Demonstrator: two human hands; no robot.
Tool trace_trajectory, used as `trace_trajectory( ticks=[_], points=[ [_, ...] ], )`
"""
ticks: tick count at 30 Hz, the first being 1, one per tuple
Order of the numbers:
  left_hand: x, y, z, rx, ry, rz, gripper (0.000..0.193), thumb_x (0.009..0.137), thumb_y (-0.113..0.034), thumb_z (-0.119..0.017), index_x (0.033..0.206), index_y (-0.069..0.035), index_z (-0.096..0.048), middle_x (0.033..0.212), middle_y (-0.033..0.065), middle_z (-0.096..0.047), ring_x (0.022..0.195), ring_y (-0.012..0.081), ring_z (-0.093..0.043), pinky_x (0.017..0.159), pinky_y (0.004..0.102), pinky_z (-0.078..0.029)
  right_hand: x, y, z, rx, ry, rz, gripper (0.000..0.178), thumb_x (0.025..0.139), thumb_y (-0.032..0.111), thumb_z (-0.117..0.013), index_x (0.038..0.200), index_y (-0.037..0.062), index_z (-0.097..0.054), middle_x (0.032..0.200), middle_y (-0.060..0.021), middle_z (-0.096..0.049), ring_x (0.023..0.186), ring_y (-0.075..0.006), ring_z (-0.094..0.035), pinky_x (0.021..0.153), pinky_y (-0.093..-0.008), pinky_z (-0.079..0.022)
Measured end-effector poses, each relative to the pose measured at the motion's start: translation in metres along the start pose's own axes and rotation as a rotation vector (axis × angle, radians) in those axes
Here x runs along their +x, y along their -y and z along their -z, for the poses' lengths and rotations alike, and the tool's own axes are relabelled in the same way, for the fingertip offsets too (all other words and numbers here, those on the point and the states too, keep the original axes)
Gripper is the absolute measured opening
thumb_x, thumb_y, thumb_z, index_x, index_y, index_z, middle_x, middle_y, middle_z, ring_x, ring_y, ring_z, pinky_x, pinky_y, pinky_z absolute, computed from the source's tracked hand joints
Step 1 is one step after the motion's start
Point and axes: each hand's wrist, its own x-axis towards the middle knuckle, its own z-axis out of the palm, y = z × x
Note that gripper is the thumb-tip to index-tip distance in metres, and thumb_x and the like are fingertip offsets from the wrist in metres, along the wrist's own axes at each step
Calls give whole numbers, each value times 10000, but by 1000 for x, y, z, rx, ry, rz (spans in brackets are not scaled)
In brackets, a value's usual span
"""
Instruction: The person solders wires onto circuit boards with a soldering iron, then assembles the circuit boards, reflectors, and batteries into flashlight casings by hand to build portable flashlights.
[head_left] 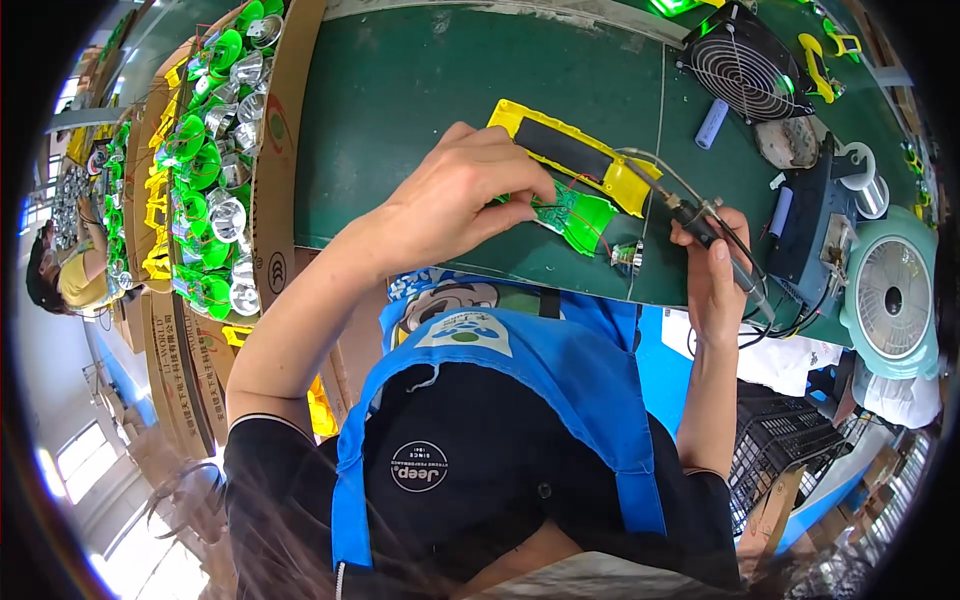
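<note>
My left hand (455, 190) is closed, thumb and fingers pinching the near end of a green plastic piece with a circuit board (582, 218) just above the green table. Thin red and black wires run from that piece, and a small silvery lamp reflector (627, 257) lies beside it. In my right hand (715, 275) is a soldering iron (697, 222), its fingers wrapped round the dark handle. The iron's metal end points up and left, next to a yellow casing (628, 186) with a dark inner strip. That casing lies just beyond the green piece.
Far right on the table stand a black fan (740, 68), a blue battery cell (712, 123), a soldering station (808, 230) and a solder spool (868, 185). A teal fan (893, 290) is nearer. At left, a cardboard box (283, 130) holds green lamp heads; another person (78, 278) sits beyond.
</note>
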Motion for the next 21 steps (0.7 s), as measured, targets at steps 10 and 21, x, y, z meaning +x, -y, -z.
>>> trace_trajectory(
  ticks=[10,21],
  points=[
    [15,0,-10,312,106,19,118,718,-72,-692,771,-123,-599,780,8,-523,829,201,-527,818,375,-367,28,14,-7,-97,108,-254,263,840,186,-639,955,-36,-556,739,-80,-613,659,-132,-588,686,-250,-457],
    [15,4,-9,274,115,29,112,729,-53,-672,779,-101,-585,781,41,-522,818,234,-543,860,408,-375,32,16,-16,-260,118,-339,270,811,188,-653,936,-35,-565,776,-98,-621,604,-128,-594,685,-260,-481]
  ],
)
